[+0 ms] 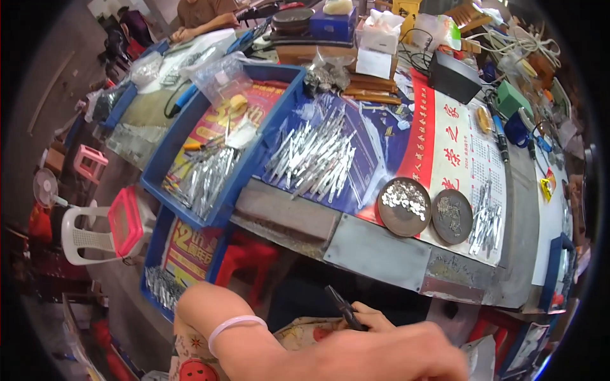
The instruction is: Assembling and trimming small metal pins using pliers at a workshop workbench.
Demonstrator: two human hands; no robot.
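Note:
My left hand [387,352] reaches across the lower edge, close and blurred. A pale bangle [234,325] circles that arm, and the fingertips are not clear. Partly behind it, my right hand [373,317] has its fingers closed round a slim black tool [345,307], whose end points up and left; its exact kind I cannot make out. Beyond the hands, on the bench, lies a heap of thin silvery metal strips [314,152]. To the right stand a round brown dish of shiny flat discs [405,198] and a second dish of small dark grey pieces [452,214].
On the left, a blue tray [147,174] holds more strips, with another blue tray [150,257] below. More strips [486,222] lie right of the dishes. A metal plate [378,251] lines the bench's front edge. A person [206,16] sits at the far left.

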